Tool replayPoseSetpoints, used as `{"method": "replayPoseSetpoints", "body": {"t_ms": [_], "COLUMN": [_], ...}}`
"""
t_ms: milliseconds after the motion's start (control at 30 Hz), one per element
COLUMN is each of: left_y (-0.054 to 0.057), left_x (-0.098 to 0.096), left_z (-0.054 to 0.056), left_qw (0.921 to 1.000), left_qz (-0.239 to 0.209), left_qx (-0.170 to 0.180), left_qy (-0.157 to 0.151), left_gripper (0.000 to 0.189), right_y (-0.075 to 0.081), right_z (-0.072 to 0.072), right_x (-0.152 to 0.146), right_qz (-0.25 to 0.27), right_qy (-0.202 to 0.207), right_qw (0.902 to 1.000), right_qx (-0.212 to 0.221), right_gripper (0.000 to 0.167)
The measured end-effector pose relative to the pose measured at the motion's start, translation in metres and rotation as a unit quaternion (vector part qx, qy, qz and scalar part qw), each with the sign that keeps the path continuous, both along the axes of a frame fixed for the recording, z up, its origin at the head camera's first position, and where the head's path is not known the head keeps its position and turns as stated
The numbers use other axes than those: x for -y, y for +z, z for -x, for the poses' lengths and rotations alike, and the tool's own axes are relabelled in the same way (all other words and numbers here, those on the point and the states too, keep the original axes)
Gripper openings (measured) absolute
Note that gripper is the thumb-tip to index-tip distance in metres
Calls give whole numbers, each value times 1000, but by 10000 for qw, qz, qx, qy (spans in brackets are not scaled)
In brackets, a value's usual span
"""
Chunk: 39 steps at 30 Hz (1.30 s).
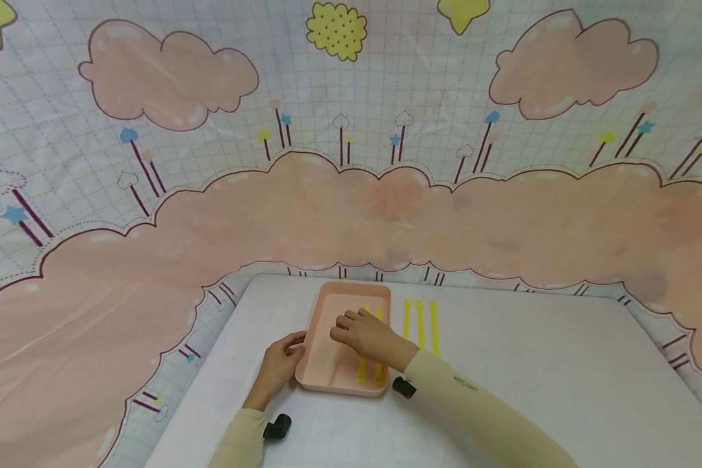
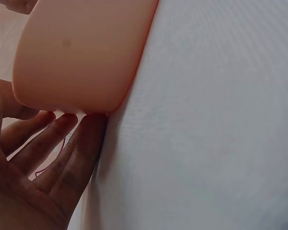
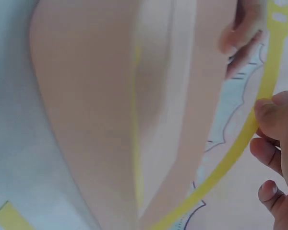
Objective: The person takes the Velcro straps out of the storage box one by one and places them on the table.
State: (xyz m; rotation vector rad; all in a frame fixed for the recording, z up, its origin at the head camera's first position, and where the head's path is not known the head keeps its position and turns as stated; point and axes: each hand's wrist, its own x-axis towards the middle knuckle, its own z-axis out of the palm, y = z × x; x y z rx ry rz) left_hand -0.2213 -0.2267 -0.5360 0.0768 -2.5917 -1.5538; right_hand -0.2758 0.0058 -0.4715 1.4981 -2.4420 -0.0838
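Note:
A shallow pink tray (image 1: 340, 305) lies on the white table in the head view. My left hand (image 1: 282, 361) rests at its left edge, fairly straight fingers (image 2: 69, 158) touching the outer wall. Over the tray is my right hand (image 1: 371, 338). In the right wrist view its thumb and fingers pinch a curved yellow strap (image 3: 225, 167) with a slotted end; in the head view that strap is too blurred to make out clearly. Two more yellow straps, a left one (image 1: 361, 375) and a right one (image 1: 379, 376), lie lengthwise in the tray, partly hidden by my right hand.
To the tray's right, three yellow straps (image 1: 420, 323) lie side by side on the white table (image 1: 538, 370), their near ends partly behind my right forearm. A patterned pink-and-white cloth (image 1: 351, 214) hangs behind the table. Each wrist carries a small black camera (image 1: 278, 427).

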Motion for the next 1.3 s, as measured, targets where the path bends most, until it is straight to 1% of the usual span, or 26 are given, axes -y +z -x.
{"method": "replayPoseSetpoints", "body": {"t_ms": [200, 300, 367, 467, 567, 633, 767, 867, 967, 1200, 1300], "left_y": [0, -1, -2, -2, -2, -1, 0, 2, 5, 5, 4], "left_x": [-2, -2, -2, -1, 0, 1, 1, 0, -1, -3, -3], "left_z": [1, 1, 1, 1, 0, 0, 0, -2, -3, -3, -2], "left_qw": [10000, 10000, 9999, 9999, 9999, 9999, 9998, 9997, 9998, 9997, 9997], "left_qz": [34, 72, 90, 89, 88, 88, 126, 152, 144, 185, 202], "left_qx": [48, 36, 37, 64, 67, 85, 141, 129, 95, 99, 124], "left_qy": [62, 58, 82, 120, 105, 100, 101, 105, 97, 87, 71], "left_gripper": [35, 34, 34, 35, 35, 36, 35, 35, 35, 36, 36], "right_y": [12, 15, 17, 18, 18, 18, 20, 22, 23, 23, 22], "right_z": [-4, -4, -5, -6, -8, -8, -10, -11, -12, -14, -15], "right_x": [-6, -8, -9, -12, -15, -17, -21, -24, -28, -36, -39], "right_qz": [620, 976, 1245, 1643, 1955, 2135, 2544, 2910, 3250, 3785, 4050], "right_qy": [119, 144, 144, 90, -4, -32, 26, 17, -150, -437, -459], "right_qw": [9976, 9948, 9921, 9860, 9783, 9735, 9630, 9526, 9403, 9074, 8896], "right_qx": [-277, -245, -105, 273, 684, 818, 887, 887, 1001, 1775, 2060], "right_gripper": [12, 10, 8, 8, 15, 17, 18, 16, 14, 14, 13]}}
